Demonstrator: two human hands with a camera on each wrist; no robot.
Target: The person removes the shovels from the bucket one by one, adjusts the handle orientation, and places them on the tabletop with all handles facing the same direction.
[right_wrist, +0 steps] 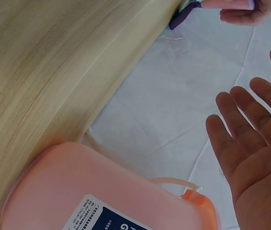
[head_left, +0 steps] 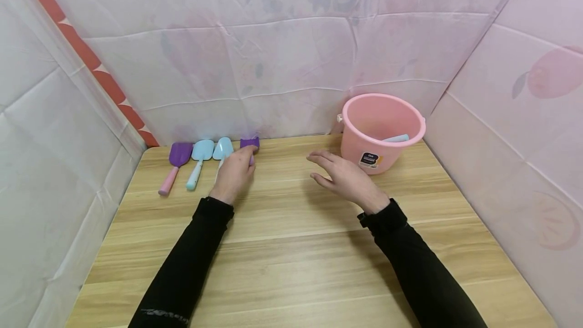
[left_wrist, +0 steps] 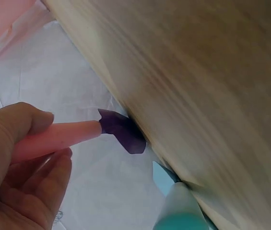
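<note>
Left hand [head_left: 234,172] clamped on pink handle of purple shovel [head_left: 249,142], at rear of bench [head_left: 291,247]. Right hand [head_left: 346,178] spread, empty, beside pink bucket [head_left: 382,133]. Advisable: grip handle firmly, lift clear of neighbouring blue shovel [head_left: 222,149].

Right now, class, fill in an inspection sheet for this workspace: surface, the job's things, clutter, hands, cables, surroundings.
Surface: wooden table, pale plank grain.
Job's things: purple shovel with pink handle, its blade at the table's back edge; pink bucket at back right, a light blue piece inside.
Clutter: another purple shovel and two blue shovels lying in a row at back left.
Hands: left hand grips the pink handle; right hand open, fingers spread, holding nothing, beside the bucket.
Cables: nothing seen.
Surroundings: pale pink printed sheeting on three sides.
</note>
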